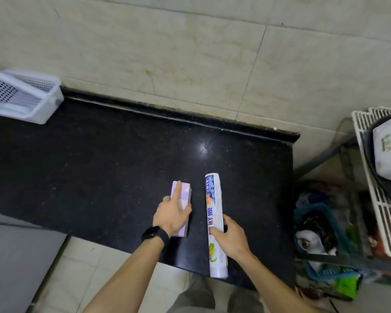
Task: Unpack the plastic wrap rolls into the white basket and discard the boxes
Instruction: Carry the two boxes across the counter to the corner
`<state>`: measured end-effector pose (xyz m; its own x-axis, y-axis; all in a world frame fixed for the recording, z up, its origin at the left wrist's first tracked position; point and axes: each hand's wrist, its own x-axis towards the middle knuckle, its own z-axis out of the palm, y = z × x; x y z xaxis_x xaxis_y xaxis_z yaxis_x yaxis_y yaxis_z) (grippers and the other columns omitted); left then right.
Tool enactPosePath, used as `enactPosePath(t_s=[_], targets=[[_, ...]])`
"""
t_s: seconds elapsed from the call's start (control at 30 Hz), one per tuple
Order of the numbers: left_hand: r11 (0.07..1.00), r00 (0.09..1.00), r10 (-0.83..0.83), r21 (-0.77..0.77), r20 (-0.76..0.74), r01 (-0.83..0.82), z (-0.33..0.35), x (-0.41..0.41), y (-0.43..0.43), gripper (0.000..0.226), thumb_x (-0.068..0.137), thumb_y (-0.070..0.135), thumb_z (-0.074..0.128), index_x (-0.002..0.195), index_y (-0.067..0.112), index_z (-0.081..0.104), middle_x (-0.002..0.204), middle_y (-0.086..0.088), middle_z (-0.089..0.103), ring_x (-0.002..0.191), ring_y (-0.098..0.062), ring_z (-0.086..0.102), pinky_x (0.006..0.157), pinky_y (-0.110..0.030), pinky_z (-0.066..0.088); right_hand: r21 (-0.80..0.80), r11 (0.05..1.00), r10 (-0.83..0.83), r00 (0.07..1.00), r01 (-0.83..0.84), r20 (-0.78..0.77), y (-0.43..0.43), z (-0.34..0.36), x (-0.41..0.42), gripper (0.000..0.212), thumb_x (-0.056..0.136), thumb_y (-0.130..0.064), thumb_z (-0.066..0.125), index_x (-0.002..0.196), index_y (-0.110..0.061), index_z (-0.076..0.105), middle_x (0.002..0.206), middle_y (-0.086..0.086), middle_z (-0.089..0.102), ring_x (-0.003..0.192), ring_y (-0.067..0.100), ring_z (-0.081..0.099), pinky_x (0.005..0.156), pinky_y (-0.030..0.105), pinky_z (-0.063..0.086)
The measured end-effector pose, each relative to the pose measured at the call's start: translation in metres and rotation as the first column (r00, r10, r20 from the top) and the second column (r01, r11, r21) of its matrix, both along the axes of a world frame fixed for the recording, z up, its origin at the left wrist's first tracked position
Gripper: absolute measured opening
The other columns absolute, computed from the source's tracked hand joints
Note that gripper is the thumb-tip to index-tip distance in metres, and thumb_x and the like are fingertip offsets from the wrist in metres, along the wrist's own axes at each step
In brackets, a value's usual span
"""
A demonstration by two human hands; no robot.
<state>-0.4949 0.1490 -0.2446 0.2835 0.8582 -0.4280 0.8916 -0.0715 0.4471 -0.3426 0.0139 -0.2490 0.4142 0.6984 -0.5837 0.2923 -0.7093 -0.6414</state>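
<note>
A pale purple box lies on the black counter near its front edge. My left hand rests on top of it, fingers wrapped over its sides, index finger stretched along the top. To its right lies a long white printed plastic wrap roll, its near end sticking out over the counter's edge. My right hand grips the roll around its middle. The white basket stands tilted at the counter's far left corner against the wall.
A tiled wall runs behind the counter. Right of the counter stands a white wire rack holding a dark pan and a white container. Below it sits a dark blue bin filled with rubbish. A grey surface lies lower left.
</note>
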Motion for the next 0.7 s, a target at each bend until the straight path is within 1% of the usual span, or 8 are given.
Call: enactPosePath(t_s=[0.1, 0.17, 0.27, 0.4, 0.47, 0.53, 0.63, 0.7], targets=[[1.000, 1.000, -0.006, -0.008, 0.004, 0.006, -0.009, 0.001, 0.004, 0.082, 0.089, 0.058, 0.048, 0.152, 0.045, -0.003, 0.131, -0.012, 0.050, 0.112, -0.036, 0.056, 0.087, -0.042, 0.050, 0.013, 1.000, -0.003, 1.000, 0.004, -0.010, 0.016, -0.006, -0.006, 0.049, 0.084, -0.034, 0.070, 0.131, -0.025, 0.059, 0.117, -0.002, 0.062, 0.105, 0.014, 0.064, 0.091, 0.034, 0.055], [1.000, 1.000, -0.020, 0.004, 0.001, 0.020, -0.014, 0.002, 0.005, 0.085, 0.089, 0.061, 0.048, 0.153, 0.042, -0.004, 0.133, -0.011, 0.049, 0.116, -0.035, 0.054, 0.088, -0.045, 0.051, 0.027, 1.000, 0.002, 1.000, -0.002, 0.011, 0.027, -0.008, -0.009, 0.049, 0.085, -0.034, 0.069, 0.132, -0.025, 0.059, 0.113, -0.002, 0.054, 0.101, 0.014, 0.061, 0.092, 0.032, 0.052], [0.999, 0.998, -0.038, 0.034, -0.041, 0.040, -0.020, 0.002, 0.002, 0.077, 0.092, 0.064, 0.041, 0.154, 0.041, 0.000, 0.139, -0.007, 0.042, 0.121, -0.030, 0.047, 0.088, -0.046, 0.050, 0.040, 0.999, -0.008, 1.000, 0.008, 0.008, 0.039, -0.014, -0.012, 0.048, 0.087, -0.032, 0.067, 0.133, -0.026, 0.058, 0.111, -0.002, 0.048, 0.096, 0.011, 0.057, 0.088, 0.026, 0.048], [0.994, 0.992, -0.073, 0.073, -0.100, 0.081, -0.026, 0.004, -0.007, 0.073, 0.095, 0.065, 0.031, 0.154, 0.042, -0.006, 0.144, -0.005, 0.032, 0.122, -0.027, 0.040, 0.084, -0.045, 0.050, 0.056, 0.998, -0.039, 0.999, 0.039, 0.004, 0.043, -0.023, -0.018, 0.049, 0.087, -0.034, 0.068, 0.134, -0.027, 0.058, 0.115, -0.001, 0.056, 0.105, 0.015, 0.062, 0.088, 0.029, 0.053], [0.991, 0.987, -0.080, 0.099, -0.137, 0.095, -0.028, 0.006, -0.009, 0.073, 0.096, 0.063, 0.030, 0.154, 0.039, -0.007, 0.144, -0.007, 0.031, 0.121, -0.027, 0.041, 0.083, -0.044, 0.052, 0.079, 0.996, -0.039, 0.999, 0.036, 0.033, 0.041, -0.027, -0.018, 0.049, 0.086, -0.035, 0.068, 0.134, -0.028, 0.059, 0.118, -0.001, 0.065, 0.105, 0.014, 0.065, 0.086, 0.029, 0.056], [0.987, 0.981, -0.092, 0.115, -0.169, 0.113, -0.030, 0.008, -0.010, 0.074, 0.097, 0.063, 0.030, 0.154, 0.037, -0.009, 0.143, -0.008, 0.031, 0.119, -0.028, 0.042, 0.081, -0.043, 0.053, 0.085, 0.995, -0.046, 0.998, 0.043, 0.032, 0.038, -0.029, -0.016, 0.047, 0.086, -0.039, 0.067, 0.132, -0.030, 0.061, 0.118, -0.004, 0.069, 0.103, 0.012, 0.067, 0.083, 0.029, 0.058], [0.984, 0.974, -0.106, 0.117, -0.201, 0.131, -0.031, 0.008, -0.009, 0.075, 0.097, 0.062, 0.030, 0.155, 0.035, -0.010, 0.142, -0.010, 0.032, 0.117, -0.029, 0.045, 0.081, -0.043, 0.053, 0.064, 0.998, -0.020, 0.997, 0.015, 0.077, 0.035, -0.031, -0.015, 0.045, 0.084, -0.048, 0.062, 0.128, -0.036, 0.062, 0.112, -0.003, 0.062, 0.105, 0.016, 0.062, 0.088, 0.035, 0.056], [0.981, 0.963, -0.121, 0.121, -0.239, 0.153, -0.030, 0.008, -0.008, 0.075, 0.097, 0.062, 0.028, 0.155, 0.034, -0.010, 0.143, -0.010, 0.032, 0.117, -0.029, 0.047, 0.083, -0.042, 0.051, 0.043, 0.999, -0.016, 0.998, 0.014, 0.057, 0.034, -0.028, -0.012, 0.045, 0.084, -0.049, 0.065, 0.126, -0.034, 0.065, 0.113, -0.002, 0.057, 0.108, 0.018, 0.062, 0.093, 0.035, 0.053]])
